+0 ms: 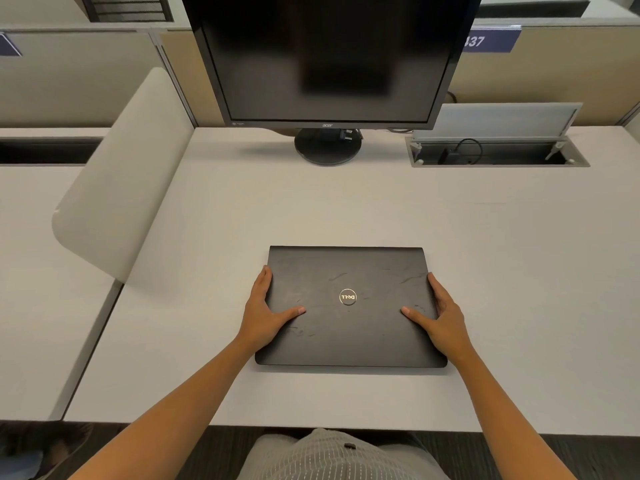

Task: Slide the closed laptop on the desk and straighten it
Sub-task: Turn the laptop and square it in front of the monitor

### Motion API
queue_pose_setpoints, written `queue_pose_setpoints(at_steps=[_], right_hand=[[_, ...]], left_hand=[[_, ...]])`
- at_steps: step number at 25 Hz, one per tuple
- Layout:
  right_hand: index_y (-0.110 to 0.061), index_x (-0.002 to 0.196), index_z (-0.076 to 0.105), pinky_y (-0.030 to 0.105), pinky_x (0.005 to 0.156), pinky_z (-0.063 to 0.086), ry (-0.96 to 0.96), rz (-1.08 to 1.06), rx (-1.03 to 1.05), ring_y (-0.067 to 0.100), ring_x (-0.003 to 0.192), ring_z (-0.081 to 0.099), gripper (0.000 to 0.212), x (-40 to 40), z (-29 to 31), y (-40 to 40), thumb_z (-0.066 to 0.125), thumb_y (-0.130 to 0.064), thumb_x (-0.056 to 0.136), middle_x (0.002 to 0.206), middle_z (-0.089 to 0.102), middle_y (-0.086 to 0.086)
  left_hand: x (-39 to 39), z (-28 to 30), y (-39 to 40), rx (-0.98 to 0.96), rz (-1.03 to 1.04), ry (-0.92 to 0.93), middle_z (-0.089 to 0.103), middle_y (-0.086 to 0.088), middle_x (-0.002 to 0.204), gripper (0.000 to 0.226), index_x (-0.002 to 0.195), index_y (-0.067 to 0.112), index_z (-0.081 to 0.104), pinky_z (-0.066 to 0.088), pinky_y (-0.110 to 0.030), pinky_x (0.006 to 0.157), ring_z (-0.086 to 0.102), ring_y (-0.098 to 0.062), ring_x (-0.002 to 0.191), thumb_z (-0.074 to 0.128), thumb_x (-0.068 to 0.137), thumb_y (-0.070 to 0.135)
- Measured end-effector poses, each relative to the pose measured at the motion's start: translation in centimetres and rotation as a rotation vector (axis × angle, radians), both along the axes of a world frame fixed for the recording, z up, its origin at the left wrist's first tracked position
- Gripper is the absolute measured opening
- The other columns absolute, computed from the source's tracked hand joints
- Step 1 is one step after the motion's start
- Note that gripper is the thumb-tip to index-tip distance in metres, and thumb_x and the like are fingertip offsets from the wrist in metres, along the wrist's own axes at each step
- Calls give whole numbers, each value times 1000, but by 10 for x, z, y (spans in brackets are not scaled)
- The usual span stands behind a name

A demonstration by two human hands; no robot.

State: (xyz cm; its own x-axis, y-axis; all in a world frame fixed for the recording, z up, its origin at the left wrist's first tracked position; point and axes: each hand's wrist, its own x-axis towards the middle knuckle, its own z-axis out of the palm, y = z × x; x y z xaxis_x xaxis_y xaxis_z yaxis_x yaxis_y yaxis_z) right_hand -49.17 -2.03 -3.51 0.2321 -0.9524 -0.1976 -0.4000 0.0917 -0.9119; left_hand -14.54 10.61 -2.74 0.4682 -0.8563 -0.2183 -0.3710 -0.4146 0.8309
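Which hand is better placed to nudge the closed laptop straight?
Neither clearly: left hand and right hand grip opposite side edges of the Dell laptop, thumbs on the lid. It already looks nearly square.

Laptop (pixel 349 306) lid matt black, smudged; desk (pixel 346 209) smooth matt off-white; monitor (pixel 329 57) screen glossy.

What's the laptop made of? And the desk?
The laptop lid looks like matte black metal or plastic; smudges and scuffs show, and I can't tell which. The desk looks like smooth, pale laminate with a dull sheen, though that is a guess.
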Motion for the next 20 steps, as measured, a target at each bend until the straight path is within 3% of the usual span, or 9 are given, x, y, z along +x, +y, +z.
queue_pose_setpoints(at_steps=[20], right_hand=[[-34,156,31,42,112,42,-5,-11,-1,13,137,46,98,0,-2,6,85,-38,75,154,42,-15]], left_hand=[[1,-3,6,-13,-38,-22,15,16,166,119,162,27,14,19,-25,120,19,-4,151,85,70,52]])
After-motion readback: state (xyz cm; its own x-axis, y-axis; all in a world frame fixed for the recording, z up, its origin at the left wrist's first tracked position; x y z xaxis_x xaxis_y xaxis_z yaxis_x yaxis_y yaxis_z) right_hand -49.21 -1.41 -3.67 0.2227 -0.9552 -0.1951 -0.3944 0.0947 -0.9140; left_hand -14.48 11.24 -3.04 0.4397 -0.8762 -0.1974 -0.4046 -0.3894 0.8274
